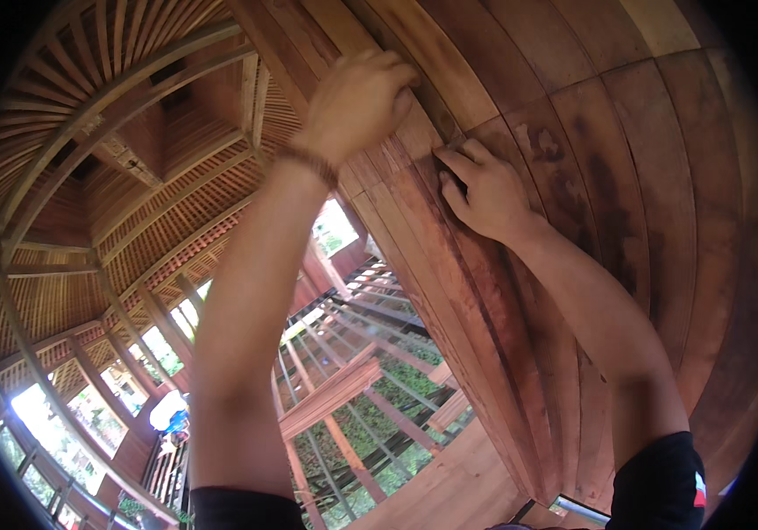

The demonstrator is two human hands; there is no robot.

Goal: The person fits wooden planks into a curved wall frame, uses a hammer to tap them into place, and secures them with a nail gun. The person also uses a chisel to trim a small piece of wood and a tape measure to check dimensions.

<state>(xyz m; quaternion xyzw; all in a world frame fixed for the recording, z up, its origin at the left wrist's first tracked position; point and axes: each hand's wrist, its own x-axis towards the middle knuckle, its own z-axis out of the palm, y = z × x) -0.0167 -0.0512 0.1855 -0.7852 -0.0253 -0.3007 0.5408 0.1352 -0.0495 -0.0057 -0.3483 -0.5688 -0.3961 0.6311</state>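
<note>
1. Wood roof (43, 305), far L.
2. L hand (357, 104): fingers curled tog. against planks (608, 159), ctr–R; can't tell if clamped.
3. R hand (495, 193): thumb & index apart, nr seam (455, 139).
4. Step: prob. hand-working planks; next needs steady pressure.

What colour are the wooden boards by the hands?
Reddish-brown boards, with darker patches; head view.
</note>
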